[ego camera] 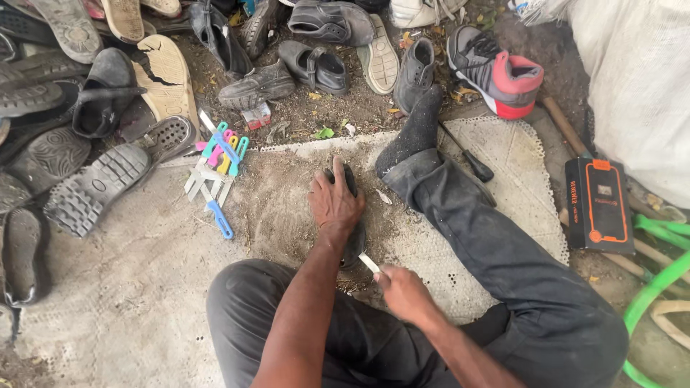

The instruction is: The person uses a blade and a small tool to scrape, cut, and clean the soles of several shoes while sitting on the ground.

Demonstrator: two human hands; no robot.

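Bare mat [144, 273] left; outstretched leg [489, 237] right

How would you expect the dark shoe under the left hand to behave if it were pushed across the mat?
The dark shoe would probably slide rather than roll: it lies long and flat under the left hand. It may drag, since the mat looks gritty with dust. Its body probably gives a little under pressure, though its stiffness cannot be judged; the right hand holds a small blade against it.
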